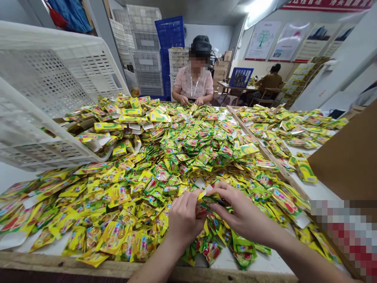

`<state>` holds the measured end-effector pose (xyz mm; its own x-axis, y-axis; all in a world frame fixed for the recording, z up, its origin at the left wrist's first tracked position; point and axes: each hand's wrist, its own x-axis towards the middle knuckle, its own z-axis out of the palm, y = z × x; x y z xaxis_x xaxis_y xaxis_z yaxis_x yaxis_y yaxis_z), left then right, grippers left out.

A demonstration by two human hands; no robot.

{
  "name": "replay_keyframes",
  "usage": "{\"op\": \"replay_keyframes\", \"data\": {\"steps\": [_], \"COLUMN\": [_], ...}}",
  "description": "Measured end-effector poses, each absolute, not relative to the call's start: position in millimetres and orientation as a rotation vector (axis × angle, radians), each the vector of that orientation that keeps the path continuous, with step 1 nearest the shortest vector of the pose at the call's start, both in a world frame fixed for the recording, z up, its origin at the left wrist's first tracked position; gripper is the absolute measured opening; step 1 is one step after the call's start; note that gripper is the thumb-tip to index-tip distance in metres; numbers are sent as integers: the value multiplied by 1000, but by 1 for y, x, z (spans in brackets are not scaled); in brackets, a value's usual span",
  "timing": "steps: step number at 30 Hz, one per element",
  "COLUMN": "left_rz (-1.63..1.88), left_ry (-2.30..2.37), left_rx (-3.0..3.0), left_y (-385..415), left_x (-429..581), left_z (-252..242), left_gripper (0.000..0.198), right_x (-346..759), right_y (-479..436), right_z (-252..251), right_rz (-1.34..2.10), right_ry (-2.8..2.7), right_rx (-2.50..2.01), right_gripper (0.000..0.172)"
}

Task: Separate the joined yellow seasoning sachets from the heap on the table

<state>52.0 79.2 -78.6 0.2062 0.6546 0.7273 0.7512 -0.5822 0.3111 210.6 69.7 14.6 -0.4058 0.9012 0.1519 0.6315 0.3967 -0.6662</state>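
Note:
My left hand [186, 215] is closed round a small printed carton [201, 207], held low above the heap in front of me. One white flap stands up at its open end. At that end my right hand [237, 210] pinches a small green and yellow packet [212, 199], partly covered by the fingers. Beneath and around both hands lie loose green packets [191, 145] with red fruit prints. Yellow packets [118, 234] spread to the left. Several flat open cartons [285, 202] lie right of my right hand.
A white plastic crate [108, 65] lies tipped at the left, cartons [108, 126] spilling from it. A wooden strip [265, 151] divides the table; a brown cardboard box [347, 157] stands at the right. Opposite sits a co-worker [193, 80], and another person [271, 80] sits farther back.

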Motion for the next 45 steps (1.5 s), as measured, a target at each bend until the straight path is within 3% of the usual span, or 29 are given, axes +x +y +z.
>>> {"op": "replay_keyframes", "data": {"steps": [5, 14, 18, 23, 27, 32, 36, 41, 45], "left_rz": [-1395, -1397, -1482, -1406, -1590, -1749, -1767, -1736, -1952], "left_ry": [-1412, -1517, -1499, -1447, -1563, -1581, -1646, -1679, -1778], "left_rx": [-2297, -2417, -2470, -2511, -2537, -2645, -2635, -2691, -2908], "left_y": [78, 79, 79, 79, 79, 77, 77, 80, 78], "left_x": [53, 50, 51, 47, 44, 47, 47, 45, 45], "left_z": [-78, -79, -78, -73, -67, -64, -65, -67, -65], "left_gripper": [31, 35, 38, 40, 57, 49, 48, 45, 47], "right_x": [214, 195, 191, 191, 204, 209, 203, 206, 209], "right_y": [70, 72, 62, 64, 68, 61, 58, 61, 62], "right_z": [14, -37, -48, -40, -30, -25, -26, -35, -40], "right_rz": [702, 250, 44, 566, 1015, 825, 1181, 1442, 1233], "right_ry": [-2085, -1766, -1851, -1729, -1449, -1476, -1419, -1384, -1203], "right_rx": [-1260, -1298, -1228, -1389, -1354, -1393, -1297, -1175, -1272], "right_gripper": [23, 7, 16, 11, 27, 25, 35, 35, 40]}}
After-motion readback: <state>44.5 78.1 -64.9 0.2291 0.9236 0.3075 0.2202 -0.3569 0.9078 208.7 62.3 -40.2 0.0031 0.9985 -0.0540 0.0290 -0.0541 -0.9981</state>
